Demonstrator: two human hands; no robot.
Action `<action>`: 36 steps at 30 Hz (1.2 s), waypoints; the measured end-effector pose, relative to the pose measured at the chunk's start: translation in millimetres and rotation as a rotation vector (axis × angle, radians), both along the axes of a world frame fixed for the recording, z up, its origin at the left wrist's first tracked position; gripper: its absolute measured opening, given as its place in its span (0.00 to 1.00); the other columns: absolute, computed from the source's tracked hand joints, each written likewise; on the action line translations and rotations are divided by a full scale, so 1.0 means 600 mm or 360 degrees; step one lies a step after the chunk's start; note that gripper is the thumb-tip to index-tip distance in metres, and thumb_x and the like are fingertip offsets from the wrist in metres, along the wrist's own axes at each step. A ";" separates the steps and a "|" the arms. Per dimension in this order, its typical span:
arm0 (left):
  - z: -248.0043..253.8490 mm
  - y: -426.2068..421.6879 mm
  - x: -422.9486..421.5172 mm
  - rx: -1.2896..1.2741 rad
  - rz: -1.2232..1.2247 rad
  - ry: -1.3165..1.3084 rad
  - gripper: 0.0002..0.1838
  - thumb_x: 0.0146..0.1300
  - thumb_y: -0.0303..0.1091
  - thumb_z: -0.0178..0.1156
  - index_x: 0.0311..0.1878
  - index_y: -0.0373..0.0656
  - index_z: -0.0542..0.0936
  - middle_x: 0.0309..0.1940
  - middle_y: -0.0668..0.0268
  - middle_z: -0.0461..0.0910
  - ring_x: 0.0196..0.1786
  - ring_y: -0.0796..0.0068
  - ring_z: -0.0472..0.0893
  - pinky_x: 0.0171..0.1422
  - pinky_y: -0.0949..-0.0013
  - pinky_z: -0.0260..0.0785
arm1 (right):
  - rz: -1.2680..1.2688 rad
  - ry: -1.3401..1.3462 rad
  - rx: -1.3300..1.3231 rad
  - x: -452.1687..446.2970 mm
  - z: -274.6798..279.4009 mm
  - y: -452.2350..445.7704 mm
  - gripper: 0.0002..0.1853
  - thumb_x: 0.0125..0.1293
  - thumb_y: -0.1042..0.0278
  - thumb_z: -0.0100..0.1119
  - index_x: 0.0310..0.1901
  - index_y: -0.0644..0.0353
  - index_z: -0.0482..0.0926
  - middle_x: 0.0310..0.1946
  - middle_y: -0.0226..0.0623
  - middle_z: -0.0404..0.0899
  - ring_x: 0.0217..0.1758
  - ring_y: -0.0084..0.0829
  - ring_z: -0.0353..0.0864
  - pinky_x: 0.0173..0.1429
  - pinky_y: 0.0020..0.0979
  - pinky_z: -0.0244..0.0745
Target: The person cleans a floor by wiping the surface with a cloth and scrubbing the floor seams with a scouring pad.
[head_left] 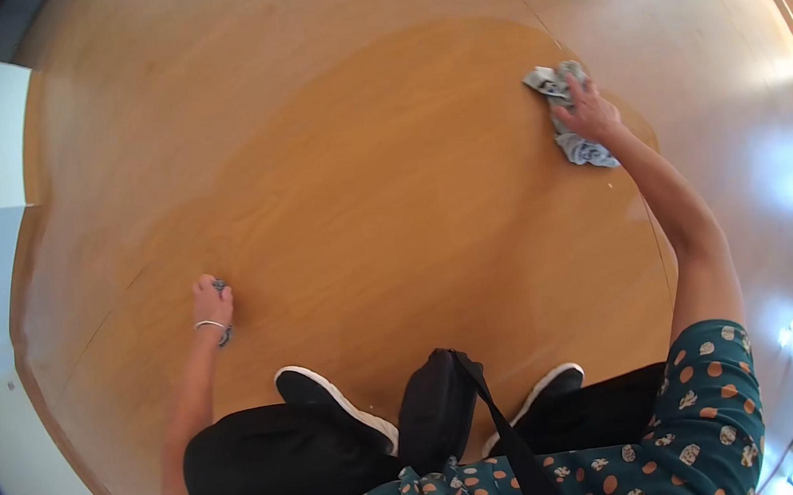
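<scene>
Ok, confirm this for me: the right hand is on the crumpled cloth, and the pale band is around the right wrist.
Wrong wrist. The head view shows the pale band at the wrist of the left hand; the right hand is indeed on the crumpled cloth.

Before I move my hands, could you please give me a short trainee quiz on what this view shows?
1. Multiple choice: which hand rests on the crumpled cloth?
A) Only the left hand
B) Only the right hand
C) Both hands
2. True or false: the black bag shows between the left shoe and the right shoe.
3. Fill in the blank: a thin pale band circles the ____ wrist.

Key: 1 B; 2 true; 3 left.
</scene>
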State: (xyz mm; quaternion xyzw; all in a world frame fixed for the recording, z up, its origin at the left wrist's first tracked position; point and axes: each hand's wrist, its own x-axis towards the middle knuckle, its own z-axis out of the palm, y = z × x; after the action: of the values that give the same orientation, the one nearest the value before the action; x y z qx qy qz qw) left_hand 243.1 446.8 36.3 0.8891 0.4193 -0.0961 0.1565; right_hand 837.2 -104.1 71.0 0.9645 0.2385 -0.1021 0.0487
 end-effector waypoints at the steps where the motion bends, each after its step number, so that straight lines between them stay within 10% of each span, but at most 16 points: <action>1: 0.026 -0.021 0.023 -0.0105 0.0024 0.0019 0.19 0.64 0.34 0.60 0.55 0.41 0.69 0.52 0.49 0.71 0.49 0.46 0.77 0.57 0.52 0.72 | 0.0101 0.0015 -0.0046 -0.022 0.008 -0.005 0.42 0.69 0.38 0.52 0.79 0.47 0.53 0.73 0.53 0.62 0.60 0.57 0.79 0.55 0.52 0.79; 8: 0.183 -0.026 0.133 -0.0833 -0.0396 0.0544 0.22 0.56 0.31 0.61 0.55 0.44 0.69 0.51 0.55 0.69 0.49 0.58 0.73 0.54 0.60 0.70 | 0.1416 0.0287 0.0522 -0.298 0.006 0.041 0.41 0.58 0.54 0.66 0.75 0.41 0.63 0.74 0.49 0.60 0.47 0.46 0.80 0.46 0.39 0.80; 12: 0.152 -0.065 0.170 -0.0626 -0.0517 0.0615 0.24 0.57 0.28 0.58 0.58 0.43 0.69 0.53 0.52 0.68 0.50 0.52 0.73 0.57 0.57 0.71 | 0.1910 0.0354 0.0696 -0.384 -0.005 0.173 0.21 0.67 0.66 0.57 0.62 0.40 0.72 0.56 0.37 0.66 0.38 0.39 0.76 0.37 0.38 0.78; 22: 0.068 -0.211 0.149 -0.0106 -0.0317 0.0016 0.29 0.59 0.16 0.51 0.65 0.43 0.65 0.58 0.51 0.67 0.58 0.46 0.74 0.65 0.53 0.69 | 0.0429 0.0151 0.0594 0.124 -0.035 0.291 0.24 0.71 0.49 0.50 0.69 0.25 0.71 0.72 0.36 0.68 0.60 0.49 0.79 0.56 0.53 0.76; 27: 0.080 -0.213 0.160 -0.0080 -0.0269 -0.0016 0.29 0.60 0.17 0.51 0.67 0.43 0.65 0.60 0.52 0.67 0.58 0.48 0.74 0.66 0.55 0.68 | -0.0217 -0.0372 0.0275 0.377 -0.100 -0.143 0.34 0.69 0.33 0.52 0.75 0.29 0.64 0.67 0.42 0.75 0.67 0.54 0.74 0.69 0.47 0.71; 36: 0.044 -0.187 0.137 -0.0039 -0.0297 -0.0110 0.28 0.63 0.21 0.51 0.68 0.42 0.65 0.62 0.52 0.68 0.61 0.49 0.73 0.67 0.57 0.66 | -0.0259 -0.0115 0.0551 0.052 0.002 -0.367 0.30 0.67 0.57 0.60 0.71 0.32 0.70 0.65 0.43 0.69 0.54 0.47 0.81 0.52 0.41 0.81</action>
State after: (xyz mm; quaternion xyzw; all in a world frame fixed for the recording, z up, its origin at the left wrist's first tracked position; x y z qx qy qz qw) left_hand 325.0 334.3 62.7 0.9251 0.3278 -0.0846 0.1722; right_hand 868.5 -324.2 72.2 0.9776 0.1718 -0.0284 -0.1180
